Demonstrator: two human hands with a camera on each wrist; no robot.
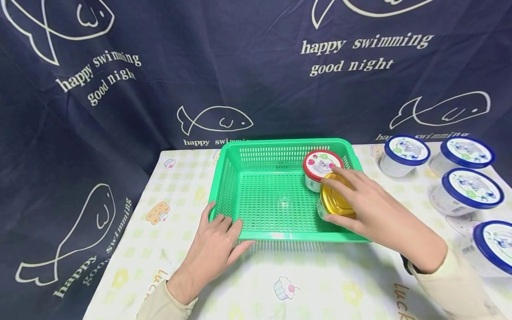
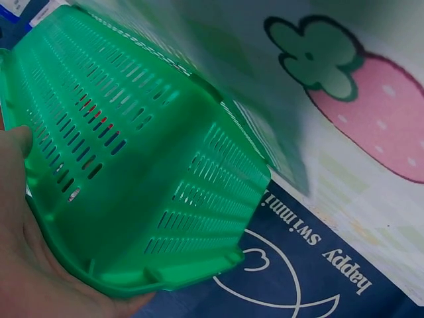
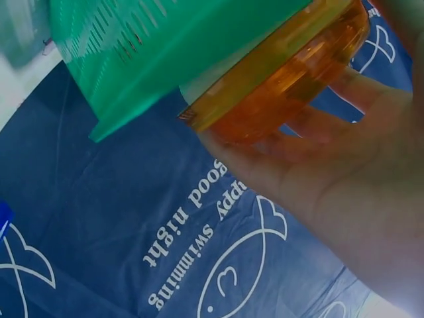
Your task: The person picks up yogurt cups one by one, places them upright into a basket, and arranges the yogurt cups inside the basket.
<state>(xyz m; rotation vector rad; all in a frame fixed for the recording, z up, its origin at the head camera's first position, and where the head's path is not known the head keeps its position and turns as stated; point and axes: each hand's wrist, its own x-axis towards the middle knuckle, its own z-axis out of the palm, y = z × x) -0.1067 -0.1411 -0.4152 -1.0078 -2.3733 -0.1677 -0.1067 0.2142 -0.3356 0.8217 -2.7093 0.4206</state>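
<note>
A green perforated basket (image 1: 276, 236) stands on the table, and my left hand (image 1: 216, 244) grips its near left corner, the thumb lying along the near rim. In the left wrist view that hand (image 2: 40, 258) holds the basket's edge (image 2: 126, 218). My right hand (image 1: 370, 206) has its fingers round the gold lid of a tub (image 1: 338, 198) at the basket's right side. The right wrist view shows this hand (image 3: 331, 159) round the amber see-through lid (image 3: 278, 86). Behind that tub, inside the basket, stands a red-lidded tub (image 1: 320, 165).
Several blue-lidded tubs stand right of the basket, the closest to it (image 1: 406, 151) at the back and another (image 1: 496, 246) at the right edge. A patterned cloth (image 1: 160, 249) covers the table. A dark blue fish-print curtain (image 1: 256, 71) hangs behind.
</note>
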